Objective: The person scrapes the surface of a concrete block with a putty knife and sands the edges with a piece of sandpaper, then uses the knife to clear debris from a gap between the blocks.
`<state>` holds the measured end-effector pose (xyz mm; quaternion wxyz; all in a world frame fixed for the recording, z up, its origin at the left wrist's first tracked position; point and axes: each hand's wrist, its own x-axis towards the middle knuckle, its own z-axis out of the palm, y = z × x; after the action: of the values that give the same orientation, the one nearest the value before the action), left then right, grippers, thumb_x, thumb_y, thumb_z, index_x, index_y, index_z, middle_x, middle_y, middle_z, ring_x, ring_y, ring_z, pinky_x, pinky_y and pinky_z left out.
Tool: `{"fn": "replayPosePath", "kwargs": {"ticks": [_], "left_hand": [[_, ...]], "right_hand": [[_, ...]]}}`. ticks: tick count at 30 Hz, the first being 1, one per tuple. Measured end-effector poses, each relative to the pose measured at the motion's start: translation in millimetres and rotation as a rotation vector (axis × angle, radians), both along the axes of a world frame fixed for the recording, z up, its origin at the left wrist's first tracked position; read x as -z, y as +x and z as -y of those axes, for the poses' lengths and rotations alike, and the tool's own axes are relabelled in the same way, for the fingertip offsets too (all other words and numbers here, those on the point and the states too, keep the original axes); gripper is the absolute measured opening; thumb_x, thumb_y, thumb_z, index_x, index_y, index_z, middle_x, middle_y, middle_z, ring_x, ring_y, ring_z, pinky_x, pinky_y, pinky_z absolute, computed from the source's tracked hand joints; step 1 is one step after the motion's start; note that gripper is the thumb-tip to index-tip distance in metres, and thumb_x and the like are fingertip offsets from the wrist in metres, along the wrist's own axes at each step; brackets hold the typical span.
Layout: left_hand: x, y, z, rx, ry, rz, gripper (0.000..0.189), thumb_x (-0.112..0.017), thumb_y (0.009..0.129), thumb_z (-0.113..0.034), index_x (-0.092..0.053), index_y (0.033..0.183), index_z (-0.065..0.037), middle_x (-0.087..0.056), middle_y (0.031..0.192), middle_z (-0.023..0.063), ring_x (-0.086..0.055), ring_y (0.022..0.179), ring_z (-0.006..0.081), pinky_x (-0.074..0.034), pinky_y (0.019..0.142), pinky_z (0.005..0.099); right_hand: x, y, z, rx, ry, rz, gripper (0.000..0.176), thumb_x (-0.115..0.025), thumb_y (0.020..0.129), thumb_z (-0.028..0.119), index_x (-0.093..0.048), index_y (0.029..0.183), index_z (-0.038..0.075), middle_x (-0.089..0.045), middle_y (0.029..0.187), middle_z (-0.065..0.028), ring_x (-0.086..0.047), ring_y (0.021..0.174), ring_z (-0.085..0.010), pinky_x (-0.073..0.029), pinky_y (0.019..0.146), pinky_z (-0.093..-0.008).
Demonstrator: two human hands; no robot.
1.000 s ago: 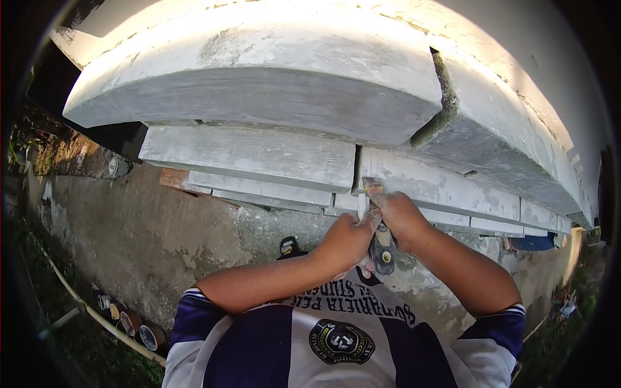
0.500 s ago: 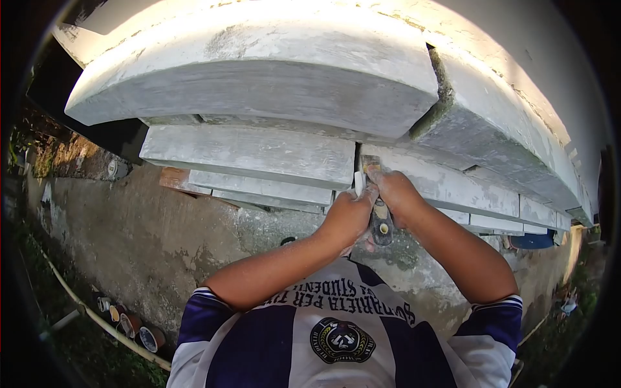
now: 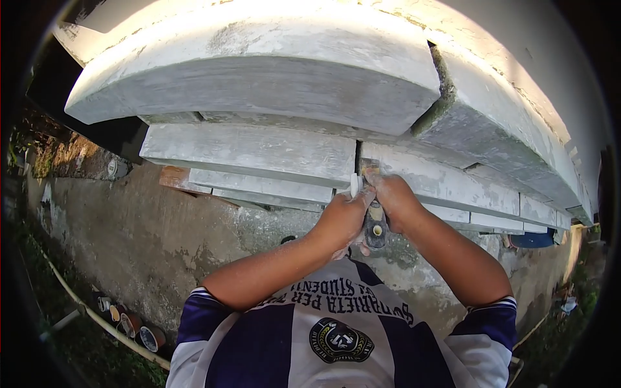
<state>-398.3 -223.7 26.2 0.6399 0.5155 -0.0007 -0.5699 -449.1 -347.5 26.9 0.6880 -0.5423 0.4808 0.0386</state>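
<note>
Both my hands, dusted with white powder, meet at the lower block ledge. My right hand [image 3: 393, 199] is closed round a scraper [image 3: 376, 226] with a worn dark and yellow handle, which has a hole in its near end. Its flat end [image 3: 370, 163] lies by the upright gap between two pale blocks. Close against the scraper, my left hand [image 3: 344, 216] is closed with a short white stick-like piece [image 3: 354, 186] standing up out of it. Whether the left fingers also touch the scraper is hidden.
A large grey-white block [image 3: 252, 90] overhangs at the top, with a cracked gap [image 3: 435, 107] on its right. Lower blocks [image 3: 246, 152] run along both sides. Several pots [image 3: 131, 325] and a long pole [image 3: 97, 317] lie lower left. A brick [image 3: 178, 179] juts out at left.
My hands and the scraper have shifted slightly down and to the left along the gap. The white piece stands more upright. Both grips look the same.
</note>
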Motion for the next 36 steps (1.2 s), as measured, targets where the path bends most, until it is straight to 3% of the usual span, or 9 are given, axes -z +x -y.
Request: {"fn": "replayPosePath", "kwargs": {"ticks": [3, 5, 8, 16, 21, 27, 30, 33, 36], "left_hand": [[25.4, -23.2, -14.2, 0.005, 0.114, 0.089, 0.043, -0.053, 0.100, -0.034, -0.056, 0.097, 0.009, -0.063, 0.073, 0.0117, -0.061, 0.049, 0.0179, -0.049, 0.037, 0.0316], [-2.0, -21.6, -25.0, 0.102, 0.085, 0.004, 0.044, -0.052, 0.100, -0.035, -0.057, 0.098, 0.009, -0.063, 0.073, 0.0122, -0.060, 0.047, 0.0177, -0.049, 0.036, 0.0313], [-8.0, -14.3, -19.4, 0.165, 0.068, 0.030, 0.043, -0.052, 0.100, -0.034, -0.058, 0.100, 0.009, -0.064, 0.078, 0.0127, -0.062, 0.051, 0.0176, -0.049, 0.036, 0.0309], [14.0, -25.7, -2.5, 0.039, -0.037, 0.057, 0.042, -0.056, 0.099, -0.035, -0.062, 0.097, 0.007, -0.064, 0.073, 0.0099, -0.062, 0.055, 0.0150, -0.047, 0.040, 0.0293], [4.4, -32.3, 1.6, 0.138, 0.018, 0.149, 0.039, -0.059, 0.098, -0.033, -0.064, 0.095, 0.005, -0.065, 0.075, 0.0082, -0.060, 0.056, 0.0126, -0.047, 0.045, 0.0279], [14.3, -36.0, 11.0, 0.078, 0.024, 0.058, 0.033, -0.060, 0.097, -0.030, -0.065, 0.097, 0.003, -0.065, 0.074, 0.0070, -0.060, 0.056, 0.0114, -0.046, 0.045, 0.0263], [1.4, -32.2, 15.0, -0.011, 0.055, 0.101, 0.032, -0.060, 0.097, -0.028, -0.065, 0.098, 0.003, -0.065, 0.076, 0.0072, -0.060, 0.058, 0.0115, -0.047, 0.048, 0.0258], [-4.8, -30.7, 19.9, -0.028, 0.071, 0.036, 0.034, -0.061, 0.096, -0.029, -0.064, 0.098, 0.005, -0.065, 0.080, 0.0079, -0.062, 0.064, 0.0121, -0.048, 0.054, 0.0260], [3.7, -34.2, 23.4, -0.007, 0.078, 0.076, 0.035, -0.061, 0.096, -0.029, -0.063, 0.099, 0.006, -0.065, 0.083, 0.0089, -0.063, 0.068, 0.0129, -0.049, 0.056, 0.0263]], "right_hand": [[6.5, -21.4, -16.7, -0.079, -0.142, -0.018, 0.045, -0.051, 0.099, 0.038, -0.062, 0.098, -0.006, -0.061, 0.081, -0.0097, -0.058, 0.069, -0.0197, -0.047, 0.061, -0.0390], [1.7, -28.1, -22.0, -0.148, -0.230, -0.075, 0.045, -0.051, 0.099, 0.037, -0.062, 0.101, -0.007, -0.062, 0.083, -0.0107, -0.060, 0.074, -0.0199, -0.048, 0.063, -0.0379], [2.6, -24.0, -11.8, -0.037, 0.042, 0.019, 0.045, -0.052, 0.099, 0.036, -0.061, 0.100, -0.008, -0.062, 0.083, -0.0121, -0.061, 0.073, -0.0211, -0.049, 0.064, -0.0384], [5.7, -35.5, -15.8, 0.198, 0.079, 0.148, 0.043, -0.059, 0.095, 0.039, -0.062, 0.092, -0.004, -0.062, 0.082, -0.0087, -0.060, 0.068, -0.0178, -0.050, 0.063, -0.0344], [12.7, -61.8, -25.2, 0.326, -0.087, 0.415, 0.035, -0.051, 0.102, 0.032, -0.054, 0.116, 0.000, -0.062, 0.093, -0.0072, -0.060, 0.075, -0.0125, -0.051, 0.066, -0.0287], [23.9, -61.9, -9.0, 0.217, -0.047, 0.379, 0.030, -0.053, 0.101, 0.030, -0.060, 0.096, 0.002, -0.063, 0.086, -0.0068, -0.059, 0.072, -0.0131, -0.048, 0.064, -0.0275], [22.1, -61.0, -0.3, 0.084, -0.309, 0.243, 0.031, -0.054, 0.100, 0.029, -0.061, 0.090, 0.000, -0.064, 0.084, -0.0060, -0.059, 0.071, -0.0140, -0.047, 0.064, -0.0279], [5.3, -65.2, -1.0, -0.042, -0.793, 0.108, 0.033, -0.053, 0.100, 0.028, -0.063, 0.100, -0.003, -0.066, 0.086, -0.0078, -0.059, 0.073, -0.0143, -0.046, 0.068, -0.0291], [29.7, -65.3, -0.9, 0.187, -0.482, 0.406, 0.034, -0.054, 0.100, 0.028, -0.063, 0.106, -0.005, -0.067, 0.085, -0.0109, -0.060, 0.076, -0.0162, -0.047, 0.069, -0.0326]]}}
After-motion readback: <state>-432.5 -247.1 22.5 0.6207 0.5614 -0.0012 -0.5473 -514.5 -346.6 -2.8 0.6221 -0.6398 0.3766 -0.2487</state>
